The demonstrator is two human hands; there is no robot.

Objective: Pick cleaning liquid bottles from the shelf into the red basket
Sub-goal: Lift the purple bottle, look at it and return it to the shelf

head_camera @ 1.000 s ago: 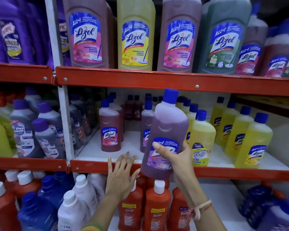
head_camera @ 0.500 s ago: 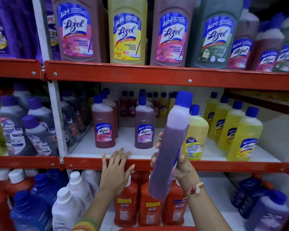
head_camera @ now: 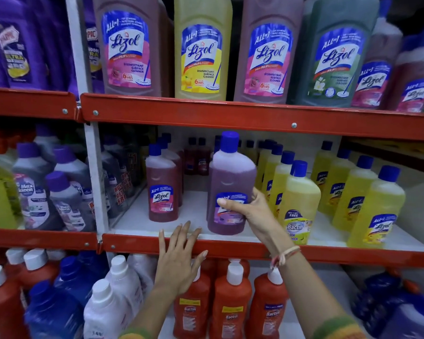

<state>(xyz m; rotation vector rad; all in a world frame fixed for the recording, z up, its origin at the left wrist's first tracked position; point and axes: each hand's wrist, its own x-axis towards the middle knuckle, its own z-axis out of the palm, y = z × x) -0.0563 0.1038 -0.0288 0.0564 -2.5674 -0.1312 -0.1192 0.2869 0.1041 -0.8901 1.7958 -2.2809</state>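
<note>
A purple Lizol bottle with a blue cap stands upright at the front of the middle shelf. My right hand is wrapped around its lower half, over the label. My left hand is open, fingers spread, resting against the red front edge of that shelf, just left of and below the bottle. A pink Lizol bottle stands to the left of the purple one, and yellow bottles crowd its right side. The red basket is out of view.
Large Lizol bottles fill the upper shelf. Orange Bactin bottles and white and blue bottles stand on the lower shelf under my hands. A white upright post divides the shelving on the left.
The purple bottle my right hand held tilted in front of the shelf edge is gone from view. That hand has risen back to the middle shelf and closed on another purple bottle. The left hand barely moved.
</note>
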